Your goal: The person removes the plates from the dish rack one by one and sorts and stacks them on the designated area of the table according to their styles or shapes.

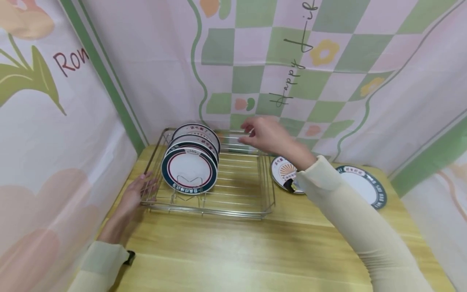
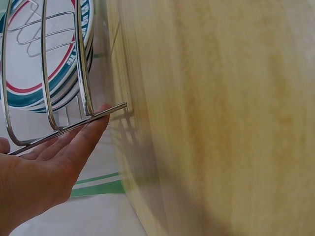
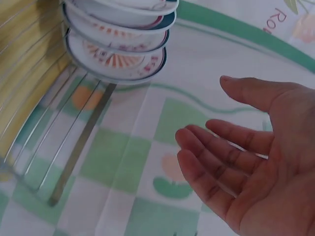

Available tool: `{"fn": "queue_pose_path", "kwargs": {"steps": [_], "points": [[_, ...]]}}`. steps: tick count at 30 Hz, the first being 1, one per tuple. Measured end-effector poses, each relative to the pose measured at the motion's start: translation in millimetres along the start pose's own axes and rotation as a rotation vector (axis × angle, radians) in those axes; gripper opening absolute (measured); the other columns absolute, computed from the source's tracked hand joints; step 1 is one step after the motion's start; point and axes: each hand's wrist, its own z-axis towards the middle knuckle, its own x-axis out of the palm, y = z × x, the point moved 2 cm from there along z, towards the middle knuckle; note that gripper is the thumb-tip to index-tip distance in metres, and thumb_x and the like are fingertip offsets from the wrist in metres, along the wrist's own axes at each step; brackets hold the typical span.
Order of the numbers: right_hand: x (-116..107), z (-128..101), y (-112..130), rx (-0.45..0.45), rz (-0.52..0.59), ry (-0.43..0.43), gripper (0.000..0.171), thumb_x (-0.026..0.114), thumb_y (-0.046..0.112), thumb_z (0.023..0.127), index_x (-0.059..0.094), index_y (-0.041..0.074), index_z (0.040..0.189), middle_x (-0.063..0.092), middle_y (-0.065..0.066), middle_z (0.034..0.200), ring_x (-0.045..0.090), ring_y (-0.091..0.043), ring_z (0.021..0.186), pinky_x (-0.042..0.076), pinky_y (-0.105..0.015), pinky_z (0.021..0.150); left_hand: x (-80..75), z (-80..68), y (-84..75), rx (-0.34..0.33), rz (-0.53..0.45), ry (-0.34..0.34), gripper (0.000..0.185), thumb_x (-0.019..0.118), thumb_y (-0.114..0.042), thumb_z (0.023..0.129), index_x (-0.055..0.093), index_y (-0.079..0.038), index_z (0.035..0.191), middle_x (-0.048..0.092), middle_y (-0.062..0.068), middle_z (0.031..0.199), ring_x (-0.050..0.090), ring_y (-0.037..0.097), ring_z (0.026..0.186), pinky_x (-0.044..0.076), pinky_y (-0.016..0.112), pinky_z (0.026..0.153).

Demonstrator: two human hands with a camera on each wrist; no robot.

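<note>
We'd got three plates [image 1: 189, 168] standing in the wire dish rack [image 1: 237, 202]; two plates [image 1: 361, 184] right of it were left. Left hand [image 1: 136, 194] flat on the rack, right hand [image 1: 264, 134] spread, empty above it.

The head view looks forward and down over the counter [image 1: 233, 251] at the rack [image 1: 233, 190] from a little way off. The left wrist view sits very close at the rack's [image 2: 64, 125] edge, sharing the plates [image 2: 44, 54]. The right wrist view, also close, faces the plates [image 3: 118, 44] past the hand [image 3: 256, 162].
</note>
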Motion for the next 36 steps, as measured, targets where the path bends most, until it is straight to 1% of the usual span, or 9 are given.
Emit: {"fn": "queue_pose_path", "kwargs": {"steps": [5, 11, 15, 20, 24, 26, 30, 33, 36], "points": [[14, 16, 21, -0.070, 0.028, 0.052, 0.042, 0.080, 0.028, 0.096, 0.072, 0.000, 0.126, 0.077, -0.017, 0.119, 0.076, -0.029, 0.102, 0.062, -0.045, 0.095, -0.8, 1.4, 1.0, 0.002, -0.003, 0.004, 0.069, 0.014, -0.045, 0.116, 0.010, 0.000, 0.168, 0.024, 0.033, 0.169, 0.032, 0.051, 0.153, 0.053, 0.050, 0.111], [36, 35, 40, -0.135, 0.052, 0.103, 0.040, 0.080, 0.028, 0.097, 0.073, 0.001, 0.125, 0.077, -0.016, 0.119, 0.076, -0.025, 0.102, 0.063, -0.040, 0.093, -1.8, 0.3, 0.6, 0.002, -0.017, -0.003, 0.067, 0.013, -0.043, 0.117, 0.012, 0.000, 0.168, 0.026, 0.034, 0.167, 0.034, 0.053, 0.151, 0.061, 0.038, 0.100], [53, 46, 48, -0.142, 0.055, 0.151, 0.042, 0.078, 0.027, 0.098, 0.071, 0.001, 0.131, 0.077, -0.016, 0.122, 0.074, -0.025, 0.107, 0.061, -0.039, 0.097, -1.1, 0.5, 1.1, -0.001, -0.029, 0.000, 0.067, 0.013, -0.044, 0.117, 0.012, 0.000, 0.168, 0.026, 0.034, 0.167, 0.034, 0.052, 0.151, 0.061, 0.037, 0.099], [73, 57, 55, -0.175, 0.021, 0.151, 0.038, 0.080, 0.026, 0.097, 0.074, 0.001, 0.125, 0.078, -0.013, 0.115, 0.073, -0.024, 0.106, 0.060, -0.037, 0.095, -0.1, 1.4, 1.0, -0.003, -0.034, -0.002, 0.067, 0.013, -0.043, 0.117, 0.012, 0.000, 0.168, 0.026, 0.034, 0.167, 0.034, 0.052, 0.151, 0.061, 0.038, 0.100], [88, 63, 59, -0.188, 0.014, 0.157, 0.023, 0.080, 0.022, 0.097, 0.077, 0.004, 0.111, 0.079, -0.008, 0.105, 0.071, -0.021, 0.095, 0.059, -0.034, 0.085, 0.1, 1.6, 0.5, 0.005, -0.028, -0.002, 0.068, 0.013, -0.044, 0.117, 0.013, 0.001, 0.168, 0.026, 0.034, 0.167, 0.034, 0.053, 0.150, 0.061, 0.036, 0.098], [94, 65, 62, -0.191, 0.000, 0.169, 0.021, 0.079, 0.022, 0.098, 0.078, 0.005, 0.109, 0.077, -0.006, 0.101, 0.066, -0.019, 0.088, 0.056, -0.033, 0.080, 0.3, 1.4, 0.3, 0.009, -0.023, 0.001, 0.068, 0.013, -0.044, 0.117, 0.013, 0.001, 0.168, 0.027, 0.034, 0.167, 0.034, 0.053, 0.150, 0.062, 0.036, 0.098], [103, 67, 67, -0.190, -0.032, 0.183, 0.024, 0.078, 0.023, 0.099, 0.078, 0.005, 0.114, 0.073, -0.005, 0.098, 0.056, -0.017, 0.082, 0.048, -0.032, 0.073, 0.1, 1.2, 0.2, 0.012, -0.015, 0.007, 0.067, 0.012, -0.042, 0.117, 0.012, 0.000, 0.168, 0.026, 0.034, 0.167, 0.035, 0.052, 0.150, 0.063, 0.037, 0.096], [107, 69, 69, -0.187, -0.040, 0.188, 0.024, 0.078, 0.023, 0.099, 0.077, 0.005, 0.114, 0.073, -0.004, 0.097, 0.055, -0.018, 0.080, 0.046, -0.033, 0.073, -0.5, 1.2, 0.3, 0.011, -0.019, 0.004, 0.067, 0.012, -0.043, 0.117, 0.012, 0.000, 0.168, 0.027, 0.034, 0.167, 0.035, 0.052, 0.150, 0.063, 0.037, 0.096], [111, 70, 71, -0.174, -0.043, 0.195, 0.024, 0.078, 0.023, 0.099, 0.076, 0.005, 0.115, 0.074, -0.004, 0.101, 0.057, -0.018, 0.083, 0.049, -0.035, 0.077, -1.0, 1.1, 0.3, 0.010, -0.024, 0.001, 0.067, 0.013, -0.044, 0.117, 0.013, 0.000, 0.168, 0.026, 0.035, 0.167, 0.034, 0.052, 0.150, 0.062, 0.037, 0.096]]}}
